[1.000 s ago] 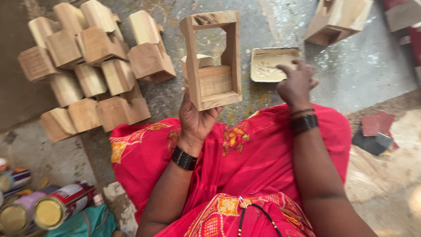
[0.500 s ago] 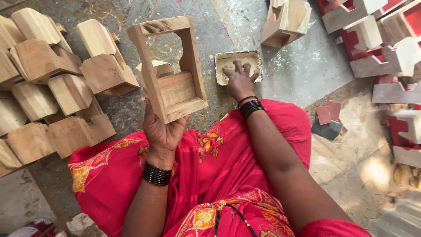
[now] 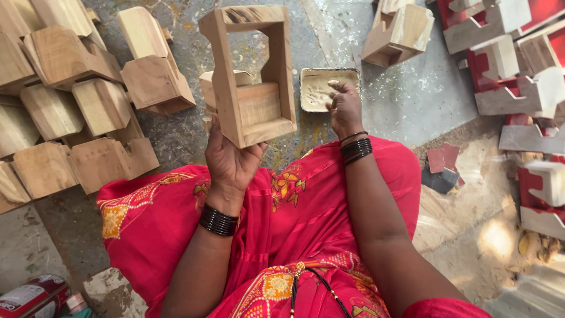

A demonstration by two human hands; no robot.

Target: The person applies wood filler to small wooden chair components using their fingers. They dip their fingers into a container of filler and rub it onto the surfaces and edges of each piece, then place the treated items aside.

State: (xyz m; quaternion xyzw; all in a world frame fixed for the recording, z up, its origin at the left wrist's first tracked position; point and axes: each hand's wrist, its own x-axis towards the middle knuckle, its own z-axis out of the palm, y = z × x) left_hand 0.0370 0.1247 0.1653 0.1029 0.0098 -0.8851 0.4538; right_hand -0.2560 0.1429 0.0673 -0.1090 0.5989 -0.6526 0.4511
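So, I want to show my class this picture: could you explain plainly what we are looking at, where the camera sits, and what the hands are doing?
The camera is worn on the person's head and looks down, so you see their own arms and red-clothed lap. No machine is involved, only two bare hands. The left hand holds up an unpainted wooden frame piece, open at the top with a block across its lower part. The right hand reaches with its fingertips into a small square tray of pale paste on the speckled floor. Plain wooden pieces lie piled on the left of the picture; red and white painted ones lie on the right.
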